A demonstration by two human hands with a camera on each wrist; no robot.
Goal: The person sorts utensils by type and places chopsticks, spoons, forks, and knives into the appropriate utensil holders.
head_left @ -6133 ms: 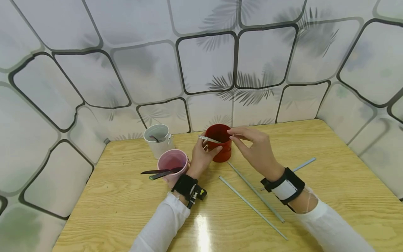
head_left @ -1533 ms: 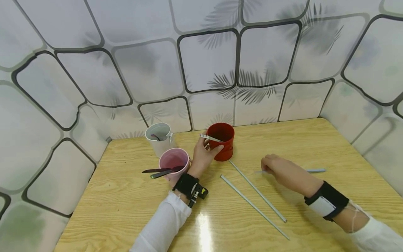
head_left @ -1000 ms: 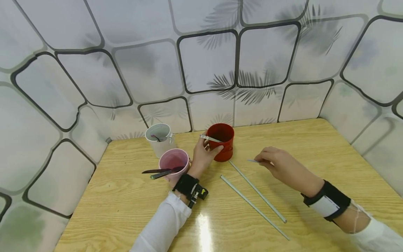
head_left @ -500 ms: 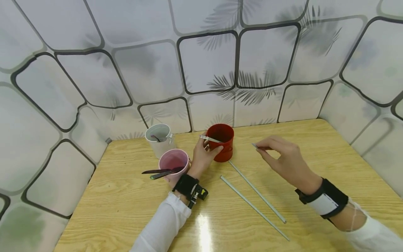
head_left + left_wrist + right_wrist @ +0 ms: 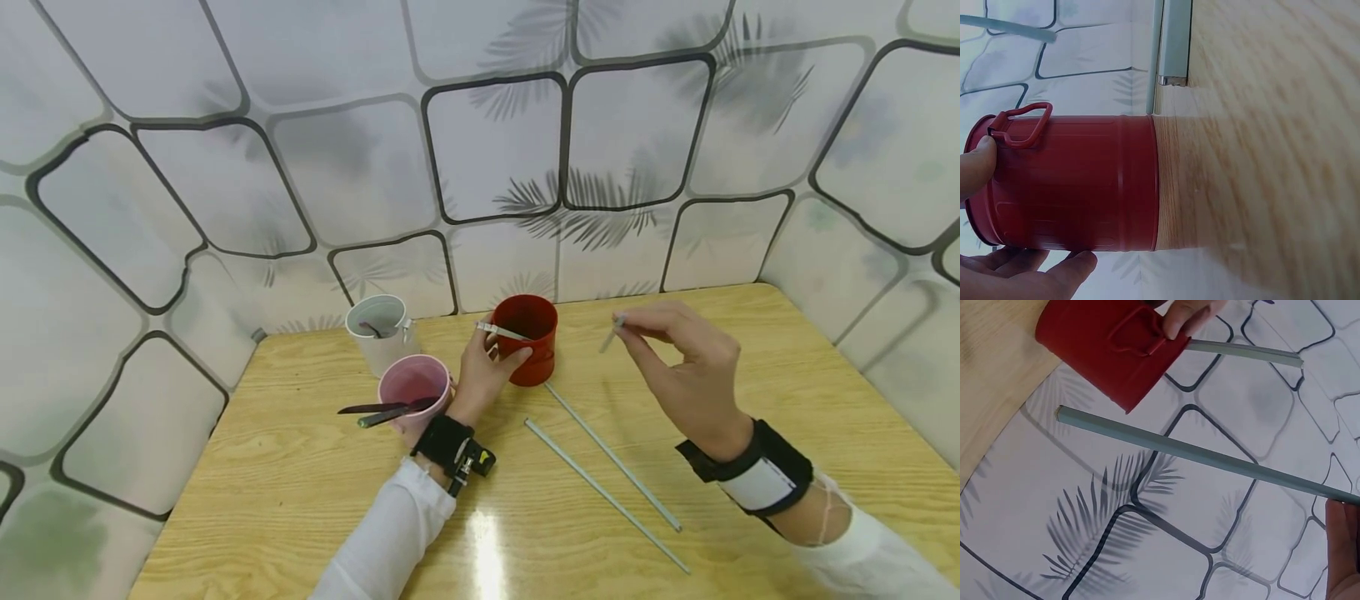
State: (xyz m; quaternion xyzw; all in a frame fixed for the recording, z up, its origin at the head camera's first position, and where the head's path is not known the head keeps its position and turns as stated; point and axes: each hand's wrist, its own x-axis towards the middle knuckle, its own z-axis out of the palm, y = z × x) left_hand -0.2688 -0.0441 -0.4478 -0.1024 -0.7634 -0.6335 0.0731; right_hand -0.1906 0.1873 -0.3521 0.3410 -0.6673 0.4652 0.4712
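Note:
My left hand (image 5: 480, 375) grips the small red metal bucket (image 5: 534, 360) by its side and rim. The bucket stands upright on the table; its wire handle loop shows in the left wrist view. A slim grey-green bar (image 5: 501, 331) leans out over the rim toward the left hand. To the right and apart from the bucket, my right hand (image 5: 686, 371) pinches the end of another grey-green bar (image 5: 610, 335) between thumb and fingertips. That bar (image 5: 1210, 458) hangs with its free end down in the right wrist view, clear of the bucket.
Two more bars (image 5: 607, 496) lie slanted on the wooden table (image 5: 300, 500) in front of the red bucket. A pink bucket (image 5: 408, 375) with dark long-handled items and a white bucket (image 5: 375, 337) stand at the left. A patterned wall (image 5: 495, 150) closes off the back.
My right hand has moved from the red bucket to the bar lying at right, pinched it, raised it and tilted it toward upright. The left hand has kept its grip on the red bucket.

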